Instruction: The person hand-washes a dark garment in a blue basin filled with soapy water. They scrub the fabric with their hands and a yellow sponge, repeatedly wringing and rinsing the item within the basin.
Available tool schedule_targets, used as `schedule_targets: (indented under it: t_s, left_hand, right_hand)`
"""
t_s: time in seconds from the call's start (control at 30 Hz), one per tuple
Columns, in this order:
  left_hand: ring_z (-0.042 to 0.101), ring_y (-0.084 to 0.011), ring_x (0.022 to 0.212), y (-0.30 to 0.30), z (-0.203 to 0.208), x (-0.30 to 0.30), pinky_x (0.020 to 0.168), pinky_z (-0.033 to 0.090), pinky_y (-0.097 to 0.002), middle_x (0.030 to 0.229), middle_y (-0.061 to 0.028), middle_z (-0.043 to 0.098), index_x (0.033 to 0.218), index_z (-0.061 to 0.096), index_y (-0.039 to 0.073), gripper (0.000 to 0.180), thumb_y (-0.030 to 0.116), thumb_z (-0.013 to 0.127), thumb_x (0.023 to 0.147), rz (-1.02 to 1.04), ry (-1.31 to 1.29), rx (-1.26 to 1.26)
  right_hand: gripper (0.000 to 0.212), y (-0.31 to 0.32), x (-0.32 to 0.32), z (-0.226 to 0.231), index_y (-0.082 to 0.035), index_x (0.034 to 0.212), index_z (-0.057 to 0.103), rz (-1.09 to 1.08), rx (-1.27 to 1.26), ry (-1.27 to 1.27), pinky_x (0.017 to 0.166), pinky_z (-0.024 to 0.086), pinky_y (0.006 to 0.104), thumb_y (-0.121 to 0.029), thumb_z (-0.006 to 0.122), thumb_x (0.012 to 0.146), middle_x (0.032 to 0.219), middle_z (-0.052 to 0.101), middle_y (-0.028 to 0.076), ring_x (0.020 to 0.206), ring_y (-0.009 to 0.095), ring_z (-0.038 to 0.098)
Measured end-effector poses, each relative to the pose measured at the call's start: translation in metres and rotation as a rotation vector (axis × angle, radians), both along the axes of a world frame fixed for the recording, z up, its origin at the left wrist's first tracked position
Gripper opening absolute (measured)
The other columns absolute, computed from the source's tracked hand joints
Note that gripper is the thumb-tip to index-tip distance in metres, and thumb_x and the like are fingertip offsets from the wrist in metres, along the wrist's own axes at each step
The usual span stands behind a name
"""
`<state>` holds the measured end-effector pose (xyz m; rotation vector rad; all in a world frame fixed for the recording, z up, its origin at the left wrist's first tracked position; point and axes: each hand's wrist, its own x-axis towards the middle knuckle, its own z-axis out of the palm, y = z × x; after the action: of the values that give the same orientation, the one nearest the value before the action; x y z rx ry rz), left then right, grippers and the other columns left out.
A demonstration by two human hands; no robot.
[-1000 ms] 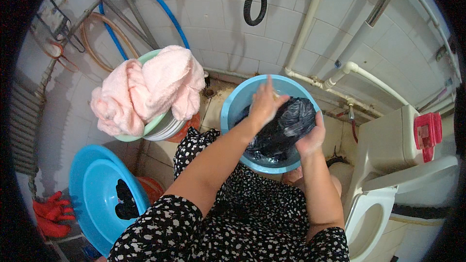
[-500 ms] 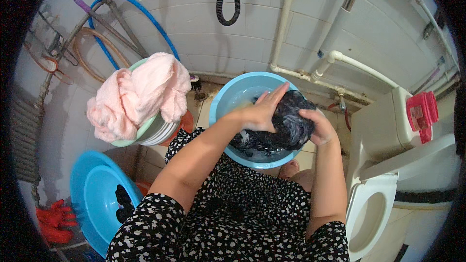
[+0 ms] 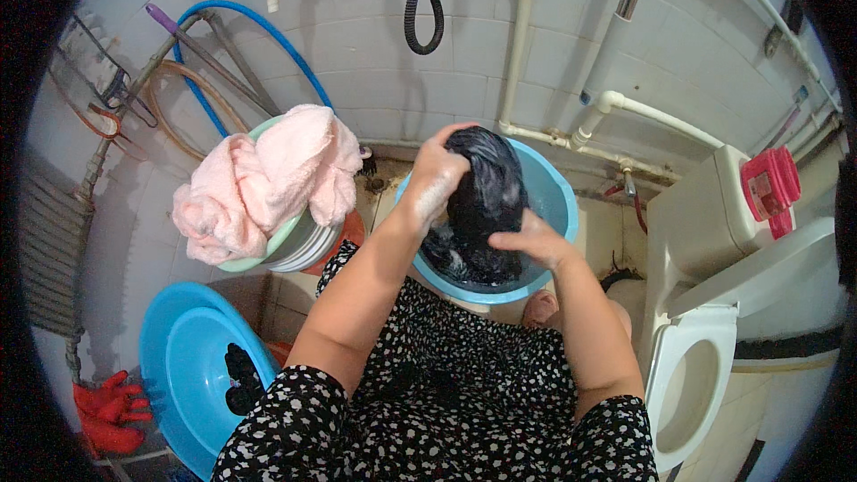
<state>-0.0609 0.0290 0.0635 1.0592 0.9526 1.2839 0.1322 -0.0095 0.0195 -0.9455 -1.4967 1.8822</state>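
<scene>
A wet black cloth with whitish suds on it bunches up over a light-blue basin. My left hand is closed round the cloth's upper left part, and some foam clings to the wrist. Lower down on the right side, my right hand grips the same cloth with its thumb across the front; its other fingers are partly hidden behind the fabric. More of the dark cloth lies in the basin beneath my hands. The exact kind of garment cannot be made out.
To the left, a pink towel is heaped on a pale-green basin atop a bucket. Nearer stands a larger blue basin holding a small black cloth. Red gloves hang at lower left. A toilet is on the right; pipes line the wall.
My left hand has gone from lying flat on the cloth to gripping its upper left side. The cloth is bunched taller and further left, and my right hand has moved left and slightly down.
</scene>
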Motion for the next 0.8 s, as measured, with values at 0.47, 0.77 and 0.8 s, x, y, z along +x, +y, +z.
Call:
schedule_targets:
  t_s: [0.47, 0.77, 0.8]
  left_hand:
    - [0.049, -0.0204, 0.117, -0.013, -0.037, -0.064, 0.103, 0.034, -0.0319, 0.126, -0.0134, 0.053, 0.134, 0.040, -0.002, 0.078, 0.016, 0.080, 0.070, -0.373, 0.310, -0.138]
    - [0.059, -0.0206, 0.106, -0.018, -0.026, -0.016, 0.092, 0.047, -0.0355, 0.116, -0.0083, 0.061, 0.121, 0.055, 0.004, 0.038, 0.023, 0.062, 0.089, -0.295, -0.534, -0.315]
    - [0.060, -0.0211, 0.105, -0.016, -0.029, -0.014, 0.091, 0.048, -0.0377, 0.115, -0.0090, 0.062, 0.118, 0.057, 0.005, 0.035, 0.023, 0.061, 0.089, -0.303, -0.591, -0.334]
  right_hand:
    - [0.042, 0.044, 0.035, -0.017, -0.002, 0.118, 0.051, -0.632, -0.093, 0.423, 0.082, 0.049, 0.0330, -0.018, 0.069, 0.083, 0.104, 0.063, 0.007, 0.092, 0.019, 0.061]
    - [0.027, 0.043, 0.000, 0.016, -0.002, 0.098, 0.052, -0.767, 0.253, 0.543, 0.098, 0.040, 0.0335, 0.008, 0.060, 0.075, 0.129, 0.053, 0.015, 0.111, 0.021, 0.053]
    - [0.032, 0.044, -0.002, 0.016, -0.001, 0.103, 0.053, -0.789, 0.229, 0.568, 0.098, 0.039, 0.0335, 0.008, 0.060, 0.074, 0.129, 0.053, 0.015, 0.111, 0.021, 0.053]
